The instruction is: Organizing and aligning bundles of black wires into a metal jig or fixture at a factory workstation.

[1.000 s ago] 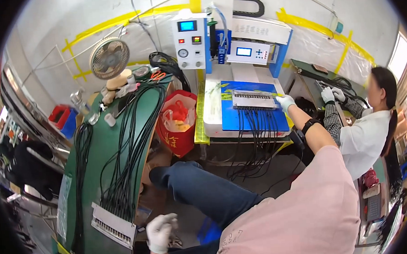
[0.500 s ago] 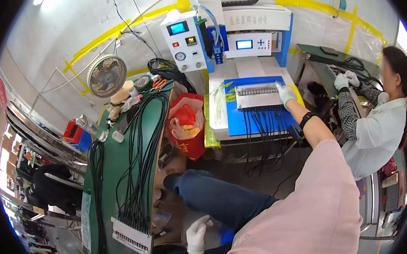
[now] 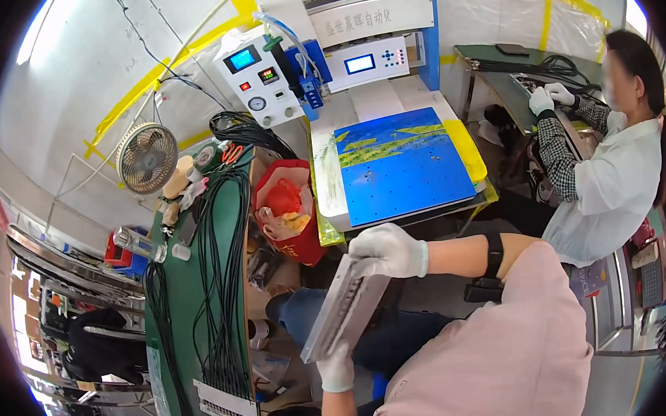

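A silver metal fixture [image 3: 347, 308] with a row of slots along it is held tilted in front of my body, over my lap. My white-gloved right hand [image 3: 389, 252] is closed around its upper end. At the lower end my gloved left hand [image 3: 335, 368] grips it, with the fingers partly hidden behind the metal. The cables that hung from the fixture cannot be made out now. Beyond my hands, the blue plate [image 3: 404, 184] of the bench machine carries yellow-green tape strips and nothing else.
On the green table [image 3: 227, 291] at left lie bundles of black cables [image 3: 222, 321] and another slotted fixture [image 3: 227, 407]. A fan [image 3: 147, 158] stands at its far end. A red bag-lined bin [image 3: 284, 211] sits between table and machine. At right, a co-worker [image 3: 605, 161] works at another bench.
The slotted fixture has left the blue plate and come back toward me in my right hand. My left hand has risen to hold its lower end. The view has shifted.
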Tool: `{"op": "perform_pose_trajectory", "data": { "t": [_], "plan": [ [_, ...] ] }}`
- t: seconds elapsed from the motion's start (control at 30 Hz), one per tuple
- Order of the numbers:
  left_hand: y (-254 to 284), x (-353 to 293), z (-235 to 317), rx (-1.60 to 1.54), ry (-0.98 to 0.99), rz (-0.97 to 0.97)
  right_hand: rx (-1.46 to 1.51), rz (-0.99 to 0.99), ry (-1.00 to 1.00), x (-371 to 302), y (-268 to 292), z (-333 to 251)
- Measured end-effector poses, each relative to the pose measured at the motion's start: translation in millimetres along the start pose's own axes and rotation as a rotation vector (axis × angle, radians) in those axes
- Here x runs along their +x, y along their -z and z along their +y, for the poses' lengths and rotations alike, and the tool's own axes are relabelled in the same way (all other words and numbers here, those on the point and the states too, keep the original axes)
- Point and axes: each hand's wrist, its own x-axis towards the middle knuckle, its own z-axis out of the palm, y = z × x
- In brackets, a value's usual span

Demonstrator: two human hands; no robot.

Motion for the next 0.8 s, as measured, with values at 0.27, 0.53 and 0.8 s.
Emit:
{"op": "perform_pose_trajectory", "data": {
  "t": [0.27, 0.53, 0.8],
  "plan": [
    [23.2, -31.2, -5.4, -0.207, 0.162, 0.141, -0.755, 0.264, -0.513, -2.7, 52.1, 155.2],
    [34.2, -35.5, -31.3, -0.331, 0.166, 0.220, -0.932, 0.131, -0.836, 30.9, 52.0, 204.6],
    [49.4, -42.1, -24.7, -0.271, 0.129, 0.221, -0.356, -0.486, -0.053, 100.0, -76.2, 88.2]
  ]
}}
